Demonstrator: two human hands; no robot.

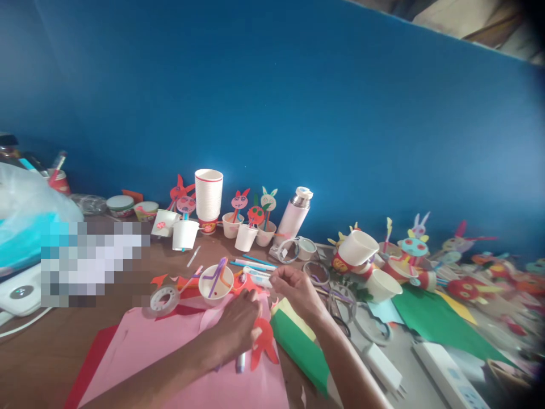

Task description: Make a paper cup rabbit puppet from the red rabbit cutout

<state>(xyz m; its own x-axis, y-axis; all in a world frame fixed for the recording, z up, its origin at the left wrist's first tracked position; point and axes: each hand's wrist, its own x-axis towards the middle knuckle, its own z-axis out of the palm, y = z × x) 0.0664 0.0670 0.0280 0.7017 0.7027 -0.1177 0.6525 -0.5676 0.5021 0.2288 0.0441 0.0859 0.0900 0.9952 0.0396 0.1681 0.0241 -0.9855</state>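
my two hands over pink paper, a red cutout under the left.

my left hand point(238, 326) is curled shut on a pen point(240, 361) and presses the red cutout point(264, 341) flat on the pink paper point(187, 363). my right hand point(293, 287) sits just up and right, fingers pinched on a white tube point(258, 276) whose long axis points left toward the cup point(216, 284).

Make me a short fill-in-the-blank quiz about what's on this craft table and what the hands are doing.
1. The left hand rests on a red paper cutout lying on the ____ paper sheet.
2. The right hand pinches a small white ____.
3. The tall stack of cups stands before a ____ wall.
4. The tape roll lies ____ of the cup with straws.

Missing words: pink; tube; blue; left
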